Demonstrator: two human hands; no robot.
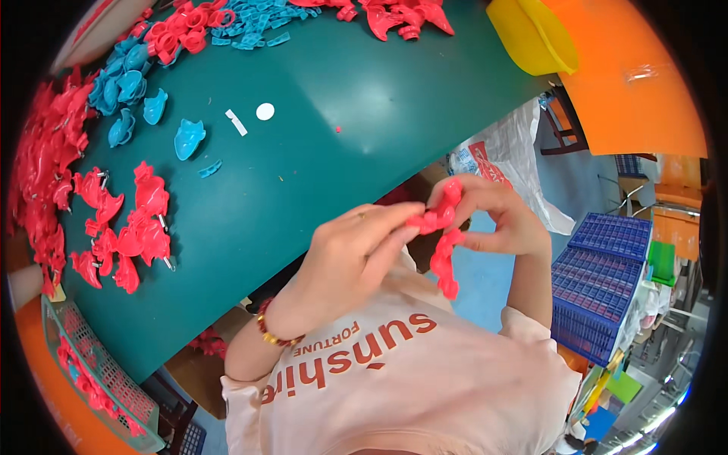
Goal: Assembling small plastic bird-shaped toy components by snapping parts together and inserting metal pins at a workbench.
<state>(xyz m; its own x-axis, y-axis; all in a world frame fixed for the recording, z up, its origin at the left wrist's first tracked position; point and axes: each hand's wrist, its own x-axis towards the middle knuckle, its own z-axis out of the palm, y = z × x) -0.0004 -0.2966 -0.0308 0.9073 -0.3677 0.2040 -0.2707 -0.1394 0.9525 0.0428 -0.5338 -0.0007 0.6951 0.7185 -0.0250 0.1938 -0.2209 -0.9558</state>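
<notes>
In front of my chest, near the table's front edge, I hold a glossy red moulded plastic part (445,265) with rounded, curvy lobes. My left hand (345,254), with a beaded bracelet at its wrist, pinches the part's left end between thumb and fingers. On its other side my right hand (504,216) grips the upper portion with curled fingers and thumb. The lower end of the part hangs free below my fingers. Where the fingertips cover it, the part's shape is hidden.
The green table (303,152) carries a large heap of red parts (49,167), a smaller red group (129,235), blue shell-like pieces (189,139) and a white disc (265,111). A yellow scoop-shaped container (531,38) stands far right. Blue crates (591,303) and a green basket (106,371) flank me.
</notes>
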